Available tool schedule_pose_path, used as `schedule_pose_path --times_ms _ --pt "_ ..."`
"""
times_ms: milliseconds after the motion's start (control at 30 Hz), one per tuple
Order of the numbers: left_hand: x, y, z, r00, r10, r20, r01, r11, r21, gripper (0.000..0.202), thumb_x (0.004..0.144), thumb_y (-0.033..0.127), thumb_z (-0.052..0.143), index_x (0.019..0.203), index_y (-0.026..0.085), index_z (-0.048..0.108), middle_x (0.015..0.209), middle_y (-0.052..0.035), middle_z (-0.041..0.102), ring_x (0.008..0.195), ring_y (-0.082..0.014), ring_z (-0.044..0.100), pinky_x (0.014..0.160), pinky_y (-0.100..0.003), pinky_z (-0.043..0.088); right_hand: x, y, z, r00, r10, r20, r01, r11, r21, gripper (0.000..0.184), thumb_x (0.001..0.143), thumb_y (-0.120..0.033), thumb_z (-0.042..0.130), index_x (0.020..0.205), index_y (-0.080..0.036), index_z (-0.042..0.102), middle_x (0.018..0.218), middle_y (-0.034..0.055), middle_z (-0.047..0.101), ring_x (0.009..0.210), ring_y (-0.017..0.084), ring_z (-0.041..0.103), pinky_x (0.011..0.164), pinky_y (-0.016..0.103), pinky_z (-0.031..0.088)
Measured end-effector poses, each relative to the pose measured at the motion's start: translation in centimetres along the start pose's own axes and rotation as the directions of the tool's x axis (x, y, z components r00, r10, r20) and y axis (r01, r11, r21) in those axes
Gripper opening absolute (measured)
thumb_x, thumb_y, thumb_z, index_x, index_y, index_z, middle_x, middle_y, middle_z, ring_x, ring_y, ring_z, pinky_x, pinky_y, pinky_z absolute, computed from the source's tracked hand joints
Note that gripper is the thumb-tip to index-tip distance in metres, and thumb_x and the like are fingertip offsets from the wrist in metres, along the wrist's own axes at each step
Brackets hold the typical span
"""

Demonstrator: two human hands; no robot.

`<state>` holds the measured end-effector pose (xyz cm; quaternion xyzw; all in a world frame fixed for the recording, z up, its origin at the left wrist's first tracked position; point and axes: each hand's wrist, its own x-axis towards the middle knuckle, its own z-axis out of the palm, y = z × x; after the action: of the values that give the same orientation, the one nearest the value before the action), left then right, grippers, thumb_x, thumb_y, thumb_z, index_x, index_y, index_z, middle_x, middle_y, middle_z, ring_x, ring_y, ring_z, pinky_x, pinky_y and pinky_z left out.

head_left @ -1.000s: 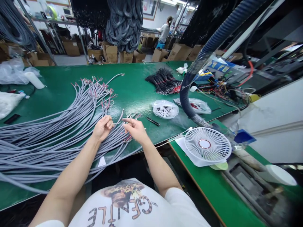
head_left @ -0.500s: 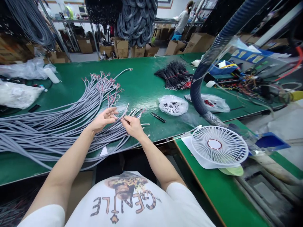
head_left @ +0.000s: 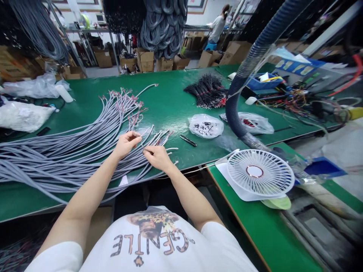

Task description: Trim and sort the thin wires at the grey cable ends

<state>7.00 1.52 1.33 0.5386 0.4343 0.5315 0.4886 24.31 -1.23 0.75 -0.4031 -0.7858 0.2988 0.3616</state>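
Pinching above grey cables (head_left: 73,139)

Cables are lying ends rightward, presumably for easy reach. Left hand (head_left: 128,144) is narrowly pinching a thin strand (head_left: 142,143); right hand (head_left: 157,156) is gripping its other end, apparently steadying it.

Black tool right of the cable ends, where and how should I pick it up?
Probably pinch the slim black tool across its middle with your right hand, coming from the near right. It lies flat and slanted, its near end angled right, with cable ends to its left and a plastic bag beyond.
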Motion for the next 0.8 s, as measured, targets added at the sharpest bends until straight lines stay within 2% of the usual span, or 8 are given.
schedule_pose_path --times_ms 100,200,267,333,400,500,667,800 --pt "0.9 -0.2 0.8 0.999 0.008 0.035 -0.01 0.998 0.061 0.023 0.064 0.025 0.078 0.079 0.012 0.067 0.052 0.0025 0.056 0.044 -0.0079 0.05 0.045 -0.019 0.039 -0.8 -0.4 -0.5 1.0 0.009 0.021 -0.006 0.993 -0.119 0.024 0.08 -0.018 0.046 0.056 -0.018 0.05 0.054 -0.0035 0.043 0.053 0.009 0.037 0.057 0.022 0.027" --pt "1.9 -0.2 1.2 0.995 -0.078 0.066 0.08 0.996 -0.033 0.028 0.061 0.026 0.08 0.081 0.012 0.066 0.06 -0.0013 0.064 0.045 -0.0093 0.055 0.045 -0.02 0.042 -1.0 0.5 -2.2 0.997 0.076 -0.002 -0.075 0.989 -0.129 0.023 0.085 -0.027 0.048 0.067 -0.018 0.058 0.06 -0.0021 0.053 0.057 0.01 0.043 0.059 0.022 0.03" --pt "2.6 -0.1 1.1 0.984 -0.156 0.083 0.166 0.977 -0.134 0.03 0.059 0.029 0.081 0.077 0.012 0.064 0.063 -0.0029 0.067 0.044 -0.0093 0.055 0.043 -0.019 0.042 -0.8 2.1 -3.9 0.984 0.141 -0.109 -0.152 0.983 -0.105 0.023 0.087 -0.033 0.046 0.08 -0.019 0.062 0.073 0.0 0.061 0.065 0.012 0.05 0.065 0.022 0.035" --pt "3.2 0.0 1.0 0.966 -0.226 0.124 0.246 0.952 -0.182 0.031 0.058 0.03 0.081 0.074 0.012 0.061 0.063 -0.0032 0.067 0.043 -0.0092 0.056 0.042 -0.019 0.042 -0.3 4.5 -5.6 0.945 0.23 -0.231 -0.262 0.958 -0.116 0.027 0.09 -0.028 0.038 0.093 -0.018 0.062 0.087 0.0033 0.064 0.077 0.014 0.054 0.074 0.023 0.04" --pt "3.5 0.1 1.1 0.941 -0.277 0.195 0.312 0.934 -0.176 0.031 0.059 0.029 0.082 0.072 0.012 0.06 0.064 -0.0032 0.068 0.043 -0.0092 0.056 0.04 -0.018 0.041 0.2 7.1 -6.7 0.9 0.339 -0.274 -0.393 0.903 -0.173 0.032 0.087 -0.018 0.031 0.096 -0.016 0.062 0.09 0.0058 0.064 0.081 0.016 0.056 0.079 0.025 0.042" --pt "3.6 0.1 1.6 0.9 -0.318 0.298 0.375 0.914 -0.156 0.03 0.06 0.03 0.081 0.071 0.012 0.059 0.059 -0.0024 0.066 0.037 -0.0074 0.051 0.034 -0.016 0.033 0.5 10.2 -6.7 0.876 0.39 -0.285 -0.458 0.857 -0.235 0.035 0.084 -0.012 0.031 0.096 -0.012 0.063 0.095 0.0111 0.064 0.09 0.019 0.056 0.086 0.03 0.042" --pt "3.6 -0.2 1.9 0.914 -0.277 0.297 0.341 0.92 -0.192 0.034 0.062 0.039 0.079 0.067 0.013 0.056 0.054 -0.0004 0.062 0.035 -0.0061 0.046 0.034 -0.015 0.03 0.3 11.3 -5.6 0.888 0.384 -0.253 -0.456 0.809 -0.37 0.032 0.086 -0.016 0.042 0.108 -0.011 0.065 0.108 0.0155 0.06 0.101 0.023 0.054 0.092 0.032 0.04" --pt "3.4 -0.7 1.6 0.936 -0.242 0.255 0.299 0.929 -0.219 0.036 0.059 0.042 0.08 0.068 0.013 0.06 0.053 0.0002 0.061 0.036 -0.0059 0.046 0.034 -0.016 0.031 0.0 11.2 -7.7 0.879 0.372 -0.297 -0.474 0.742 -0.475 0.034 0.088 -0.022 0.047 0.118 -0.014 0.061 0.12 0.0171 0.055 0.111 0.028 0.047 0.095 0.038 0.038"
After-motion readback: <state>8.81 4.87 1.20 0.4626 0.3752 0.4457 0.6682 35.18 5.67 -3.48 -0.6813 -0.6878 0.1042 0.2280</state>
